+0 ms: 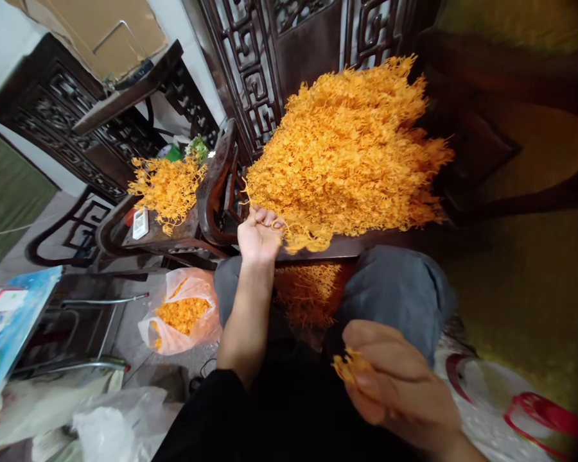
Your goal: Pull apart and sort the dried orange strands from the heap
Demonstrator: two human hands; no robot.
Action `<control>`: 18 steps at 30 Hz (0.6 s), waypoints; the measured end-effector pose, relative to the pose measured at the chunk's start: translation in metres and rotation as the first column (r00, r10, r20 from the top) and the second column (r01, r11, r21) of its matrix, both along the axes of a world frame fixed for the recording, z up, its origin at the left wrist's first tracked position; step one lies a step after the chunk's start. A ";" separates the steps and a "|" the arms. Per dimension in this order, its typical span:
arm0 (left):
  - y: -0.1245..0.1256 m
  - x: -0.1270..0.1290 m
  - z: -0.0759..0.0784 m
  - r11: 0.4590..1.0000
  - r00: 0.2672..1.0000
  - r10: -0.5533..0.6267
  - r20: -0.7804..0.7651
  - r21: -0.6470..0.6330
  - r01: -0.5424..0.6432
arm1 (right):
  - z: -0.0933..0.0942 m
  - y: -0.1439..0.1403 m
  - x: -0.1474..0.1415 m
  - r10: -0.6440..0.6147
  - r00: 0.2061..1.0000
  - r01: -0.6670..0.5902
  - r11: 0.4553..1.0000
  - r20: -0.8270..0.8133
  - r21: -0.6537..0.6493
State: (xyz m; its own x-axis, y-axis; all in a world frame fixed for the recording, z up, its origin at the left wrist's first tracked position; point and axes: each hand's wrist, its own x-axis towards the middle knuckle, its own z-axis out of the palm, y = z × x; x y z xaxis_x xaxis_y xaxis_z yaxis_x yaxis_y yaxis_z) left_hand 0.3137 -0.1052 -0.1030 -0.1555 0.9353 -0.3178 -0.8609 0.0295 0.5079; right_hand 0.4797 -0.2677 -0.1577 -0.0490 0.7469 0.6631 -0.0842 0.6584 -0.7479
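A big heap of thin, branching orange sprigs [347, 154], which look like plastic plant parts, lies on a dark carved wooden bench in front of me. At the heap's near left corner, my left hand [261, 234] is closed with curled fingers round the thin stem of an orange sprig [308, 239]. Close to my body, my right hand [399, 378] is closed, pinching a few small orange pieces [350, 367] between thumb and fingers. That hand is slightly blurred.
A smaller bunch of orange sprigs [168, 189] and a white device [140, 223] rest on a side table at left. An open plastic bag [180, 314] of orange pieces sits on the floor. More sprigs [311, 289] show below the bench. Red-rimmed plastic containers [534, 417] stand lower right.
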 end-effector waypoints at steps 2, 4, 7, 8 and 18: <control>-0.002 0.000 0.004 0.994 0.999 -0.042 -0.021 0.101 0.044 | 0.003 -0.006 -0.001 0.038 0.994 -0.045 0.997 -0.102 -0.067; -0.007 0.001 0.010 0.982 0.996 -0.080 -0.047 0.166 0.087 | 0.003 -0.003 -0.009 0.029 0.980 -0.067 0.979 -0.196 -0.190; -0.016 0.004 0.020 0.969 0.990 -0.061 -0.127 0.232 0.089 | -0.004 0.004 -0.026 0.023 0.952 -0.146 0.911 -0.306 -0.385; -0.019 0.004 0.023 0.966 0.987 -0.045 -0.156 0.246 0.083 | -0.006 0.005 -0.031 0.032 0.943 -0.185 0.877 -0.331 -0.443; -0.039 0.006 0.034 0.951 0.986 0.011 -0.166 0.305 0.041 | 0.005 0.041 -0.039 -0.469 0.833 0.455 0.882 0.294 0.120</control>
State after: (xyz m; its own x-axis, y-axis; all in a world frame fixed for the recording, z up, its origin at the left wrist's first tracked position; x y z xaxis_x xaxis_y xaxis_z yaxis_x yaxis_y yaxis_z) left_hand 0.3195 -0.1442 -0.0694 -0.1664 0.9860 0.0131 -0.7655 -0.1375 0.6285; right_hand 0.4410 -0.2269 -0.1529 0.0897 0.7045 0.7040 0.4654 0.5953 -0.6550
